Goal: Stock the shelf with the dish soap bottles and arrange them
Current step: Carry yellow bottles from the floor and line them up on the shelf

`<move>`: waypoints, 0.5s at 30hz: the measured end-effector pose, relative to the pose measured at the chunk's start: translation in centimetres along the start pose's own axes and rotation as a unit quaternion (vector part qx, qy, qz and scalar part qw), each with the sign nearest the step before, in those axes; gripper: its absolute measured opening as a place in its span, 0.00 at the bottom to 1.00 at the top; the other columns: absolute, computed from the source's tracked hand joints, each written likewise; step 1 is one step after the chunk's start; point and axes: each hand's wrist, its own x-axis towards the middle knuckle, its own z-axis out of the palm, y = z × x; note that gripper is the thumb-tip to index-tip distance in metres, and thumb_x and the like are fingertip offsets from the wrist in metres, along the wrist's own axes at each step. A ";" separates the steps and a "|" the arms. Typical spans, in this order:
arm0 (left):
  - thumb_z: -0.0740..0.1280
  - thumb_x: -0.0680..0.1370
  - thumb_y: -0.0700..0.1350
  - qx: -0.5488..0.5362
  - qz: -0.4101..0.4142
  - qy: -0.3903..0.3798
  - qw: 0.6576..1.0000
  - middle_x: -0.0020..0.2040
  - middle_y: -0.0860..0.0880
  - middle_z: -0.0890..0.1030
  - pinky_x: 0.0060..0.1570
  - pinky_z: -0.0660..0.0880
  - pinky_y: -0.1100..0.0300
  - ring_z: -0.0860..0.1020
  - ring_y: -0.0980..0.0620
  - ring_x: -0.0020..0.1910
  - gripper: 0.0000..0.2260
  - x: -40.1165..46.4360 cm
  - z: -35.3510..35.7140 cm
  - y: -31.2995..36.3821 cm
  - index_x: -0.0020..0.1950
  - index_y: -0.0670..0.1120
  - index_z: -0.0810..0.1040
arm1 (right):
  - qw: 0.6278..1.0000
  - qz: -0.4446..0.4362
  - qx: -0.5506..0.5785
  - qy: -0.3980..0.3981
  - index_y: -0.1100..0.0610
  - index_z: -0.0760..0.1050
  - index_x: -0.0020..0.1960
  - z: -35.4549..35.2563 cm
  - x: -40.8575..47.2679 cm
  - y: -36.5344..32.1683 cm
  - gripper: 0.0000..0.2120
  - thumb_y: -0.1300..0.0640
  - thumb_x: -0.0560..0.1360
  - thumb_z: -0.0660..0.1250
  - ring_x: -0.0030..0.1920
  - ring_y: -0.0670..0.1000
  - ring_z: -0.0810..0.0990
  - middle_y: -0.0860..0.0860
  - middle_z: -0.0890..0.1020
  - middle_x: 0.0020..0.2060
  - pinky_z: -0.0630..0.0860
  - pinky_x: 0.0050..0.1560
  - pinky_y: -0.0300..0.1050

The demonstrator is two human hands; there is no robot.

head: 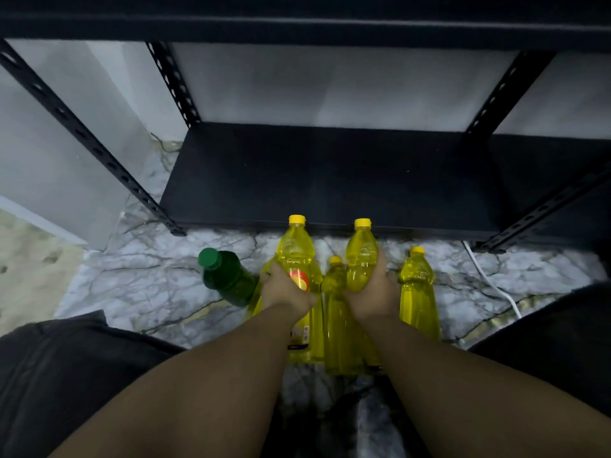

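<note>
Hands [286, 287] [375, 292] grip smooth translucent yellow bottles [299, 256] [361, 256].

Four yellow bottles [299, 256], one green bottle [224, 276], two hands [284, 287].

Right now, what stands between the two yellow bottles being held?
In the head view, a shorter yellow-capped bottle stands between the left hand's labelled bottle and the right hand's bottle.

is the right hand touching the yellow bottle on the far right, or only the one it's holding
Cannot tell. In the head view the right hand grips one yellow bottle; its fingertips end right beside the far-right bottle, with no plain gap or contact.
</note>
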 end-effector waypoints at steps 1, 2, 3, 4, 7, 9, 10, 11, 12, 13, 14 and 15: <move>0.83 0.65 0.46 -0.017 0.009 0.009 1.000 0.69 0.41 0.67 0.53 0.77 0.50 0.75 0.38 0.63 0.41 -0.2 -0.5 0.3 0.70 0.46 0.63 | 1.000 -0.004 0.007 0.004 0.46 0.46 0.83 -0.4 0.0 -0.3 0.57 0.48 0.67 0.81 0.67 0.66 0.72 0.62 0.72 0.68 0.75 0.64 0.59; 0.83 0.64 0.46 -0.031 0.019 0.018 0.999 0.68 0.42 0.68 0.51 0.76 0.50 0.75 0.39 0.61 0.40 -0.4 -1.1 0.6 0.68 0.47 0.64 | 1.000 -0.005 0.014 0.008 0.48 0.45 0.83 -0.9 0.1 -0.6 0.58 0.49 0.67 0.82 0.69 0.65 0.70 0.62 0.70 0.71 0.74 0.66 0.60; 0.84 0.64 0.47 -0.040 0.030 0.026 0.998 0.67 0.43 0.68 0.49 0.74 0.51 0.74 0.41 0.59 0.39 -0.6 -1.7 1.0 0.67 0.47 0.64 | 1.000 -0.005 0.021 0.012 0.50 0.45 0.84 -1.5 0.2 -0.9 0.59 0.49 0.66 0.82 0.72 0.64 0.69 0.61 0.68 0.74 0.72 0.67 0.61; 0.84 0.64 0.47 -0.046 0.044 0.033 0.997 0.66 0.44 0.69 0.47 0.73 0.52 0.74 0.43 0.57 0.39 -0.8 -2.4 1.4 0.67 0.48 0.64 | 0.999 -0.009 0.030 0.016 0.52 0.46 0.84 -2.1 0.3 -1.2 0.60 0.49 0.66 0.83 0.74 0.63 0.67 0.60 0.66 0.76 0.71 0.69 0.61; 0.85 0.63 0.47 -0.056 0.103 0.063 0.991 0.63 0.47 0.69 0.49 0.73 0.52 0.74 0.43 0.57 0.39 -1.6 -4.2 2.4 0.67 0.49 0.66 | 0.995 -0.053 0.080 0.038 0.54 0.53 0.82 -4.4 0.2 -2.2 0.58 0.52 0.63 0.85 0.74 0.60 0.66 0.56 0.68 0.75 0.70 0.71 0.60; 0.85 0.62 0.46 -0.075 0.140 0.087 0.983 0.61 0.49 0.69 0.51 0.75 0.51 0.74 0.43 0.59 0.40 -2.4 -5.2 3.1 0.68 0.50 0.66 | 0.990 -0.082 0.106 0.051 0.52 0.55 0.81 -6.0 -0.3 -3.1 0.56 0.54 0.62 0.84 0.74 0.59 0.67 0.55 0.69 0.72 0.71 0.69 0.61; 0.85 0.62 0.47 -0.089 0.157 0.099 0.979 0.60 0.49 0.69 0.51 0.76 0.50 0.75 0.43 0.58 0.41 -3.0 -5.7 3.5 0.68 0.51 0.66 | 0.987 -0.097 0.116 0.057 0.51 0.55 0.81 -6.8 -0.6 -3.6 0.56 0.55 0.62 0.84 0.73 0.58 0.67 0.54 0.69 0.72 0.72 0.69 0.61; 0.85 0.63 0.47 -0.098 0.175 0.111 0.973 0.60 0.49 0.69 0.52 0.78 0.49 0.75 0.43 0.58 0.41 -3.7 -6.1 4.0 0.68 0.52 0.66 | 0.984 -0.111 0.125 0.062 0.50 0.55 0.81 -7.6 -1.0 -4.1 0.56 0.55 0.62 0.84 0.73 0.57 0.67 0.53 0.69 0.73 0.72 0.69 0.60; 0.85 0.63 0.48 -0.103 0.193 0.125 0.968 0.60 0.49 0.69 0.53 0.79 0.47 0.75 0.44 0.57 0.41 -4.4 -6.6 4.5 0.69 0.52 0.66 | 0.981 -0.126 0.132 0.068 0.50 0.55 0.81 -8.3 -1.3 -4.6 0.55 0.55 0.63 0.84 0.74 0.57 0.67 0.52 0.68 0.73 0.72 0.70 0.60; 0.85 0.63 0.47 -0.106 0.210 0.136 0.962 0.60 0.50 0.69 0.53 0.80 0.44 0.76 0.44 0.58 0.42 -5.1 -7.1 5.1 0.70 0.53 0.66 | 0.978 -0.141 0.137 0.075 0.49 0.54 0.81 -9.0 -1.6 -5.1 0.55 0.55 0.63 0.84 0.74 0.56 0.66 0.52 0.68 0.74 0.72 0.70 0.60; 0.84 0.63 0.47 -0.111 0.228 0.145 0.957 0.60 0.51 0.68 0.53 0.80 0.43 0.76 0.44 0.57 0.42 -5.8 -7.5 5.6 0.71 0.54 0.66 | 0.974 -0.156 0.142 0.083 0.49 0.54 0.81 -9.7 -1.9 -5.6 0.55 0.54 0.63 0.83 0.75 0.55 0.65 0.51 0.68 0.74 0.71 0.71 0.58; 0.83 0.63 0.47 -0.118 0.246 0.151 0.950 0.59 0.52 0.68 0.52 0.80 0.44 0.76 0.44 0.57 0.42 -6.5 -8.0 6.3 0.72 0.55 0.65 | 0.970 -0.170 0.149 0.091 0.49 0.54 0.81 -10.4 -2.1 -6.0 0.55 0.54 0.64 0.83 0.75 0.55 0.65 0.51 0.68 0.74 0.70 0.72 0.57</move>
